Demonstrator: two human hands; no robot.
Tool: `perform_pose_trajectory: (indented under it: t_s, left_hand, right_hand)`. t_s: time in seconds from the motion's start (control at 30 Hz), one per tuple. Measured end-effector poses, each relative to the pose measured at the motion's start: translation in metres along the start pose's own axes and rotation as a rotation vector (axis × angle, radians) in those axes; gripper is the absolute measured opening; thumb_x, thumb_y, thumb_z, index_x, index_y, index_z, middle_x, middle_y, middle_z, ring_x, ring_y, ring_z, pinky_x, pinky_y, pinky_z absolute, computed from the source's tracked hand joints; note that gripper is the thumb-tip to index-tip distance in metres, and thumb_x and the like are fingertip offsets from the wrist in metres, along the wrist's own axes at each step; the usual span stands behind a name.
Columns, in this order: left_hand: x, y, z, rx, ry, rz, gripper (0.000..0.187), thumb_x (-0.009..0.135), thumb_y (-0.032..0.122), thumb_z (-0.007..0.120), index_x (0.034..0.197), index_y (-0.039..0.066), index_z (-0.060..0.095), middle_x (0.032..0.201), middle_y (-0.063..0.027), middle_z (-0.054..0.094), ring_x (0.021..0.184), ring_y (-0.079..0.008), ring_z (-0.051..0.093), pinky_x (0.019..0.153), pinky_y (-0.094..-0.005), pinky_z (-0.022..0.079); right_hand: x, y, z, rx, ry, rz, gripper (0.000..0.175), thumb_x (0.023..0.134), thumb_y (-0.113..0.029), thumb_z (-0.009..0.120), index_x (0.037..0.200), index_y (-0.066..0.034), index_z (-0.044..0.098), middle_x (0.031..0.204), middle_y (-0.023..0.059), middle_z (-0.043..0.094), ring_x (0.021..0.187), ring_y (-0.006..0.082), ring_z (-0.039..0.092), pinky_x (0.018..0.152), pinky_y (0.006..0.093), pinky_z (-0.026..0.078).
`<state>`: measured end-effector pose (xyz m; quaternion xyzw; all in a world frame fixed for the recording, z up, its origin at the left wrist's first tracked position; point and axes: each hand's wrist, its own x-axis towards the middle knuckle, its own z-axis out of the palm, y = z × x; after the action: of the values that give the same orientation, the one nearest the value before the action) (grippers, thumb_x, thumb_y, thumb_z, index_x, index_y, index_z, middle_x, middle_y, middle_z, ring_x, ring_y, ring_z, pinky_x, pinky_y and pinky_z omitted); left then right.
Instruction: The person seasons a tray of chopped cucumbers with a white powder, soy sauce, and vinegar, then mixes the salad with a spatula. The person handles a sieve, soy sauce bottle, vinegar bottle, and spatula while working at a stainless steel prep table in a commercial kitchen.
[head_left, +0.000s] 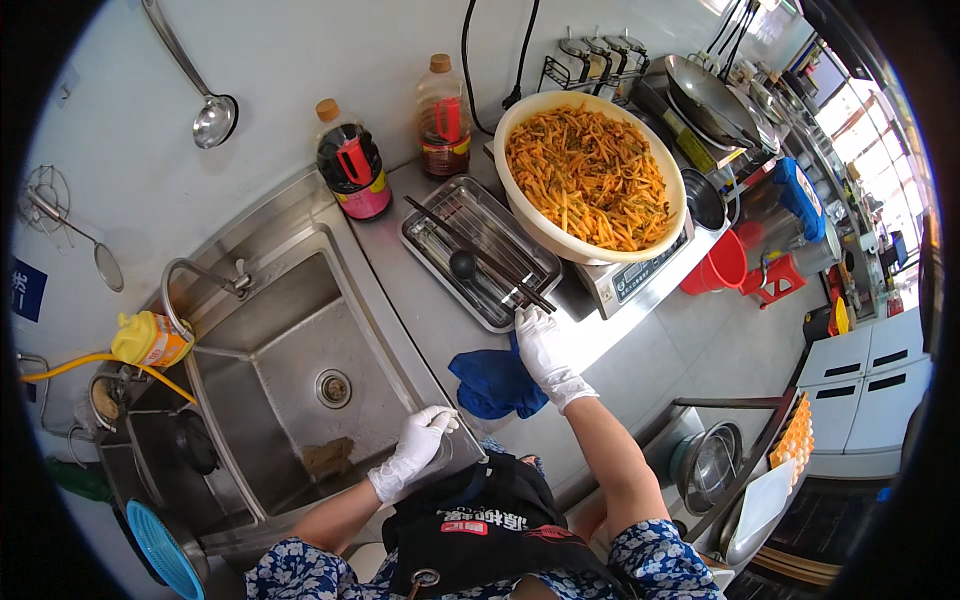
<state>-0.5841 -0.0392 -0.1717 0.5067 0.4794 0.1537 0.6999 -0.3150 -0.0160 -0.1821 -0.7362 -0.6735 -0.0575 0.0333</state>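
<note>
My right hand (546, 355), in a white glove, is at the counter's front edge by the near corner of a rectangular metal tray (495, 324). Its curled fingertips are close to the ends of long dark chopsticks (480, 251) lying across the tray; whether they grip anything is unclear. A blue cloth (495, 382) hangs beside this hand, against the counter front. A round black object (463, 264), perhaps a ladle's bowl, also lies in the tray. My left hand (415, 448), gloved too, rests with fingers curled together at the front rim of the steel sink (300, 322), nothing visible in it.
A large cream basin (517, 199) of orange-coated shredded vegetables (589, 176) stands on an induction cooker (637, 277). Two big sauce bottles (354, 165) (442, 120) stand by the wall. Left are a curved faucet (202, 264) and yellow bottle (154, 337); right, a red bucket (718, 264).
</note>
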Motion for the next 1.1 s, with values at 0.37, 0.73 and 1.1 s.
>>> perform_pose_trajectory:
  t_s: [0.37,0.73,1.1]
  left_hand:
    - [0.016,0.002,0.018,0.075,-0.102,-0.001,0.019,0.094,0.010,0.049,0.101,-0.003,0.063,0.083,-0.0066,0.067,0.076,-0.0129,0.062,0.072,-0.0252,0.050]
    - [0.022,0.009,0.124,0.542,-0.704,0.161,0.019,0.091,0.008,0.050,0.100,-0.003,0.063,0.081,-0.0101,0.069,0.076,-0.0145,0.064,0.071,-0.0267,0.050]
    - [-0.093,-0.026,0.347,0.779,-1.261,0.354,0.020,0.091,0.009,0.052,0.103,-0.002,0.063,0.085,-0.0069,0.067,0.081,-0.0129,0.061,0.077,-0.0253,0.047]
  right_hand:
    - [-0.064,-0.010,-0.045,1.555,-0.027,0.917,0.018,0.094,-0.008,0.046,0.097,0.0019,0.061,0.075,0.0043,0.059,0.066,0.0147,0.054,0.065,0.0264,0.045]
    - [-0.317,-0.022,-0.119,1.745,0.428,1.282,0.020,0.090,-0.007,0.049,0.107,-0.0020,0.058,0.080,-0.0030,0.056,0.068,0.0058,0.046,0.065,0.0198,0.039]
    - [-0.590,-0.130,-0.195,0.450,0.817,1.872,0.030,0.088,-0.018,0.055,0.114,-0.0034,0.060,0.102,0.0167,0.064,0.093,0.0282,0.061,0.084,0.0351,0.047]
